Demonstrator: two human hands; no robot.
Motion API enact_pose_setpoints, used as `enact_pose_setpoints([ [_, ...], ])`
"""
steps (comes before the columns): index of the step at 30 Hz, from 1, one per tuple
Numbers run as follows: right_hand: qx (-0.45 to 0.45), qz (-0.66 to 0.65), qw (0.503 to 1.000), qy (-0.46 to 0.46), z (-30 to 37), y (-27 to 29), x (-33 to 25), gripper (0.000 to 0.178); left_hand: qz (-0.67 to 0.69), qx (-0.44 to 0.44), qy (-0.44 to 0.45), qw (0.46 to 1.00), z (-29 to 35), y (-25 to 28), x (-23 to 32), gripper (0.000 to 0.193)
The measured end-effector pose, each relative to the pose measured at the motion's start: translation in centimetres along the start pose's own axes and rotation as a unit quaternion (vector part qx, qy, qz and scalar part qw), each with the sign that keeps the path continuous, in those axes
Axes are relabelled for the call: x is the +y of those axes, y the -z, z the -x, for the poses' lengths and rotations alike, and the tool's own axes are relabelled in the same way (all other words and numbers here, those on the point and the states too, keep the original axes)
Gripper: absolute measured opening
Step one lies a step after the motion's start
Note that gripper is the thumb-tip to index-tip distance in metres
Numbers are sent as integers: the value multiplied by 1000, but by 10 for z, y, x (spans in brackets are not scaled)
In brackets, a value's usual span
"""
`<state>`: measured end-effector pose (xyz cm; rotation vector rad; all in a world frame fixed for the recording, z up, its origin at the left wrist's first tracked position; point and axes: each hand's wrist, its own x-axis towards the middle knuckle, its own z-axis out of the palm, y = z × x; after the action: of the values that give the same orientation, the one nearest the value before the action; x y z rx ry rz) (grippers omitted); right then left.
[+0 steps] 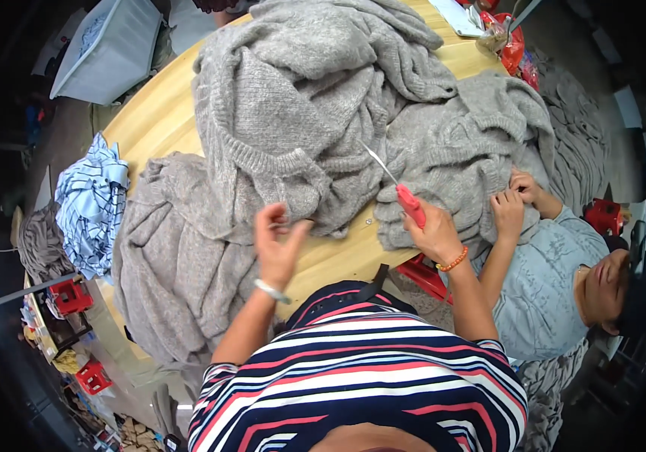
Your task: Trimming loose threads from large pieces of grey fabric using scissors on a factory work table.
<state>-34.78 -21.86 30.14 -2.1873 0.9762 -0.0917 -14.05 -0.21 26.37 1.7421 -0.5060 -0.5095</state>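
Observation:
My right hand point(436, 235) is wrapped round the handle of red-handled scissors point(407, 200). Their slim metal blade points up and left, over the edge of a large heap of grey knitted sweaters point(285, 113). Palm turned inward, my left hand point(276, 245) is open, fingers apart and slightly blurred, with nothing in it. It hovers by the near edge of that heap, beside another grey-brown knit pile point(180, 256) on the left. More grey knitwear point(451, 143) lies to the right of the blade.
A co-worker point(549, 279) sits close on my right, both hands on the grey knitwear. The round wooden table point(168, 109) curves around me. Blue checked cloth point(91, 203) lies at its left edge. A white bin point(108, 53) stands far left, and red stools point(73, 297) are on the floor.

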Motion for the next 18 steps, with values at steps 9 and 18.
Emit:
enact_pose_setpoints([
  [9,-42,19,997,65,-3,-11,-32,28,-365,111,-111,918,-62,-48,-94,76],
  [18,-5,-20,992,127,13,-7,-31,26,409,-9,88,908,-77,21,-17,28],
])
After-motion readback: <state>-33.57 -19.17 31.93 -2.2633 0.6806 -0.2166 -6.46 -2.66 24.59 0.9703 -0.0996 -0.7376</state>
